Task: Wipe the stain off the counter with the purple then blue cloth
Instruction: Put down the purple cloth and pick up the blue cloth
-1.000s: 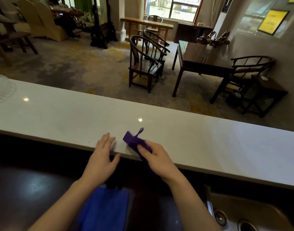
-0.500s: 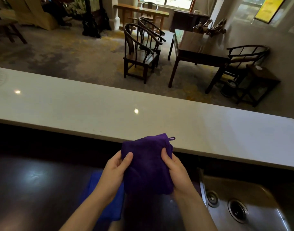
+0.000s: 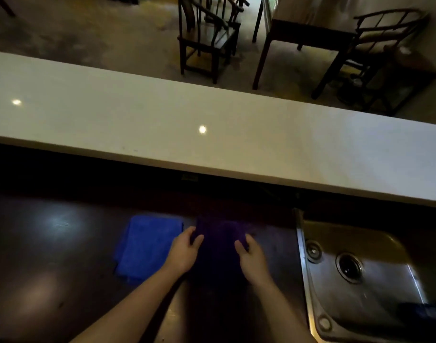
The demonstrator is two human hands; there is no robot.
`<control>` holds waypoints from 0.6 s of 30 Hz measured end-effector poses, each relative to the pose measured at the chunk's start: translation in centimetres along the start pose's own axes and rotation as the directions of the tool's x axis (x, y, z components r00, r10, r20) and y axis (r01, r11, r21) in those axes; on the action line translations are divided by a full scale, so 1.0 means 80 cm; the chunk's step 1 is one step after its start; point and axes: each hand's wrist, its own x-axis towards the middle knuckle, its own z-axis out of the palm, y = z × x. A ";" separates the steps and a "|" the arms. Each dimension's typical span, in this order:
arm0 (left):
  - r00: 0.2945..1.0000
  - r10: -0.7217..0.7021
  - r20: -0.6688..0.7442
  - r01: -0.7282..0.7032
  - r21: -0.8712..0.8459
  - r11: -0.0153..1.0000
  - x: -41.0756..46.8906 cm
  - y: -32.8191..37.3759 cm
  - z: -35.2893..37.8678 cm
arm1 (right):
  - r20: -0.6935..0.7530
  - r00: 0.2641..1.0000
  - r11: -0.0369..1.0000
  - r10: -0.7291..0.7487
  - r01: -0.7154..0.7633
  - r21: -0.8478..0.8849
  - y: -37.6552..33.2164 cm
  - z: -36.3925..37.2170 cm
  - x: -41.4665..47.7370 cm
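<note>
The purple cloth point(image 3: 219, 240) lies spread on the dark lower worktop point(image 3: 51, 256), hard to see in the dim light. My left hand point(image 3: 184, 251) grips its left edge and my right hand point(image 3: 249, 253) grips its right edge. The blue cloth point(image 3: 147, 246) lies folded flat just left of my left hand, touching nothing else. The raised white counter point(image 3: 212, 129) runs across the view beyond the hands; no stain on it is plain to me from here.
A steel sink point(image 3: 360, 276) with a round drain sits close on the right of the purple cloth. Beyond the counter stand dark wooden chairs point(image 3: 207, 43) and a dark table point(image 3: 308, 33) on the floor.
Both hands brought the purple cloth off the white counter, held it up between them, then lowered it onto the dark worktop beside the blue cloth. The view tilted downward.
</note>
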 end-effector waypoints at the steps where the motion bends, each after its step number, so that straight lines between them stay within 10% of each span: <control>1: 1.000 -0.009 -0.012 0.009 0.036 0.999 0.001 -0.004 0.004 | -0.012 1.000 0.999 0.015 -0.015 -0.033 0.009 0.004 0.004; 18: 0.976 0.083 -0.202 -0.017 0.311 0.950 -0.010 -0.005 -0.009 | -0.174 0.983 0.900 -0.062 -0.020 -0.436 0.002 0.026 0.002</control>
